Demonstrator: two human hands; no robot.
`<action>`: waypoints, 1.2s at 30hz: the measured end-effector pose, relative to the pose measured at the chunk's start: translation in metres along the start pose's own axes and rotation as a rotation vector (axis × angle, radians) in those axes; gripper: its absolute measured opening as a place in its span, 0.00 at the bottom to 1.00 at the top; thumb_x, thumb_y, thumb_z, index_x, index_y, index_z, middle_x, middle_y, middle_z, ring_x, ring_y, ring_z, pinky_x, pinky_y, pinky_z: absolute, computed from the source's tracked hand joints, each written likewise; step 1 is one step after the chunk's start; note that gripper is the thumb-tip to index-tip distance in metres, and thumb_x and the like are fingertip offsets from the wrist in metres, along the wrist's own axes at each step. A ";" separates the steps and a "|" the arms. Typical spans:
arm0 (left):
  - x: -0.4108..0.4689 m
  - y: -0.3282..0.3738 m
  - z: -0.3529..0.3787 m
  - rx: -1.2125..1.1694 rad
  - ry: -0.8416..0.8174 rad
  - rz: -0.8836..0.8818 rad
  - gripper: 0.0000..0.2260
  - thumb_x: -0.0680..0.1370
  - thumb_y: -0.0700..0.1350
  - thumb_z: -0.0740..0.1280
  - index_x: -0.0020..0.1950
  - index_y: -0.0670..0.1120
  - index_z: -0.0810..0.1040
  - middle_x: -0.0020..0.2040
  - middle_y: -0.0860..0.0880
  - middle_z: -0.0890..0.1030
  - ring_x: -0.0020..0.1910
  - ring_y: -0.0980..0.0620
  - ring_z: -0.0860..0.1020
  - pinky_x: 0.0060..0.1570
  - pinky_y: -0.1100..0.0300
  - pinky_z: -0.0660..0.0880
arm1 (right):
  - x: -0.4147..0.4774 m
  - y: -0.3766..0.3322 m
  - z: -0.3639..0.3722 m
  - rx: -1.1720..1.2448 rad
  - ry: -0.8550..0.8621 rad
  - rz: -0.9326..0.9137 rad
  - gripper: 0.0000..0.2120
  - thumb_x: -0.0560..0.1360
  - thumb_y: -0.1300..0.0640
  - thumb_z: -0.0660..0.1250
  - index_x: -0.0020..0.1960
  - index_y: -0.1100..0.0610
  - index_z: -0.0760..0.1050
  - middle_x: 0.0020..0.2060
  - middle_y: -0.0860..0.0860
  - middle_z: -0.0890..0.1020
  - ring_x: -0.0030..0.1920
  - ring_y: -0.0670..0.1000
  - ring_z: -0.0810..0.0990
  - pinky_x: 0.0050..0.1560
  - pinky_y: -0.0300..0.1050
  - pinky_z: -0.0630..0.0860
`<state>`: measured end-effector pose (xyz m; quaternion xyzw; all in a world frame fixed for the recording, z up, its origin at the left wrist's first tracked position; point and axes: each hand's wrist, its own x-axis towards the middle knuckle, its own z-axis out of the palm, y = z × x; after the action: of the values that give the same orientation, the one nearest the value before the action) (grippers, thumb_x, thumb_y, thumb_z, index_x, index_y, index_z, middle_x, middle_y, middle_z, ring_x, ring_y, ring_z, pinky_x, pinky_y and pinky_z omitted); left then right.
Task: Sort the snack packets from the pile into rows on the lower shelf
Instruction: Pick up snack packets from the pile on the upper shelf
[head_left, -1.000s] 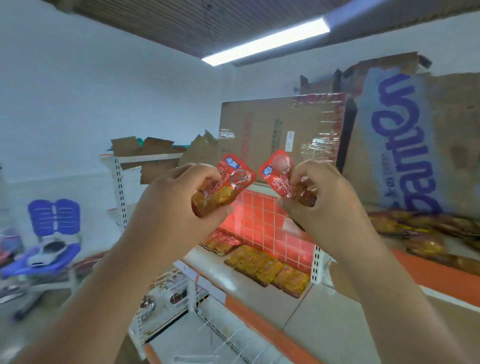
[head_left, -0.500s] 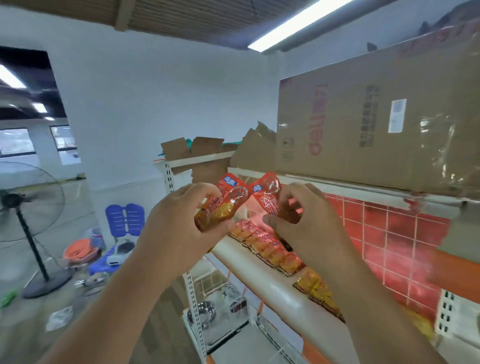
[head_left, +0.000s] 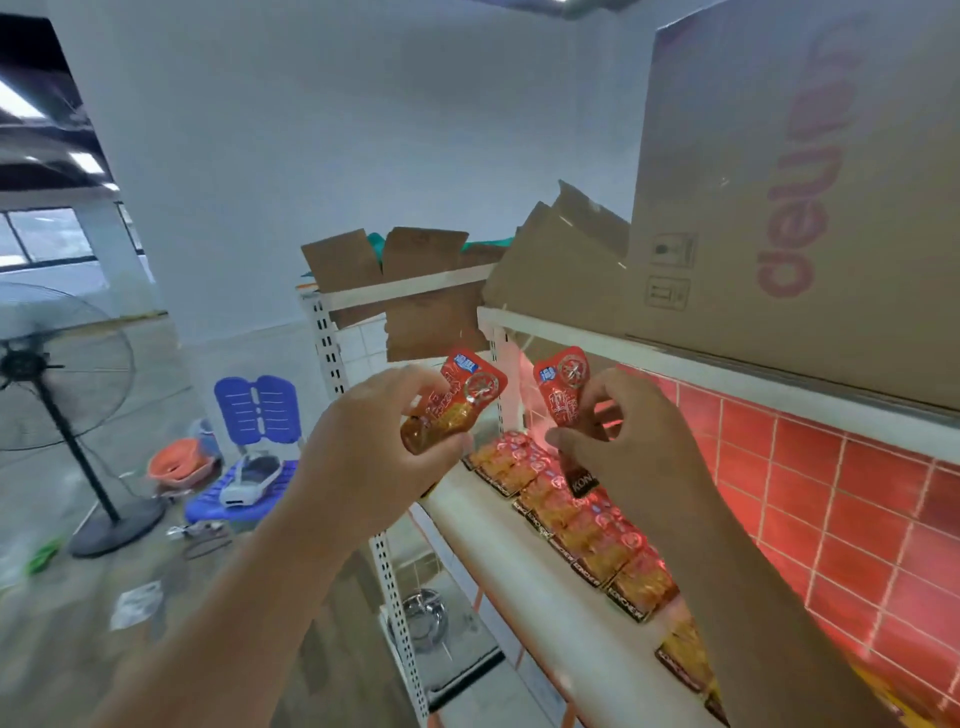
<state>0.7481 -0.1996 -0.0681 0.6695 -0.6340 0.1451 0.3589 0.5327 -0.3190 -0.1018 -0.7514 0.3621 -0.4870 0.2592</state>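
My left hand (head_left: 374, 441) grips a red and orange snack packet (head_left: 457, 400) between thumb and fingers, held up in front of the shelf's left end. My right hand (head_left: 628, 457) pinches a second red snack packet (head_left: 563, 389), its dark lower edge sticking out below my fingers. Both packets are raised above the white shelf (head_left: 498, 551). On that shelf a row of like packets (head_left: 571, 514) lies flat along the red tiled back wall (head_left: 831, 493) and runs off to the right.
A large cardboard box (head_left: 810, 197) and torn cartons (head_left: 415, 260) sit on the upper shelf. A perforated white upright (head_left: 395, 597) marks the rack's left corner. On the floor to the left stand a fan (head_left: 57, 395), a blue chair (head_left: 254, 441) and an orange basin (head_left: 176, 462).
The view has swung left and closer to the shelf's left end. Both hands keep their packets, and the packets have drawn slightly apart.
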 end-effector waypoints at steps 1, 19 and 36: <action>0.006 -0.010 0.007 -0.013 0.003 -0.007 0.24 0.69 0.72 0.67 0.61 0.64 0.73 0.47 0.72 0.72 0.46 0.72 0.74 0.38 0.75 0.66 | 0.006 0.005 0.008 -0.014 -0.003 0.019 0.16 0.68 0.47 0.81 0.42 0.44 0.73 0.48 0.42 0.78 0.48 0.44 0.78 0.43 0.45 0.76; 0.158 -0.290 0.235 -0.388 -0.283 -0.015 0.19 0.72 0.62 0.75 0.59 0.63 0.75 0.51 0.63 0.78 0.49 0.70 0.75 0.41 0.72 0.68 | 0.144 0.137 0.247 -0.335 0.110 0.496 0.22 0.66 0.42 0.80 0.42 0.49 0.68 0.39 0.48 0.78 0.37 0.49 0.75 0.32 0.48 0.70; 0.155 -0.382 0.429 -0.443 -0.539 -0.140 0.17 0.72 0.62 0.72 0.56 0.55 0.81 0.46 0.55 0.82 0.46 0.50 0.81 0.48 0.51 0.80 | 0.183 0.239 0.407 -0.627 0.115 1.006 0.24 0.70 0.35 0.74 0.54 0.53 0.76 0.50 0.51 0.79 0.53 0.55 0.80 0.52 0.46 0.77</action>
<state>1.0245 -0.6237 -0.3810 0.6316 -0.6745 -0.2027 0.3242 0.8857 -0.5945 -0.3391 -0.5005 0.8137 -0.2142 0.2037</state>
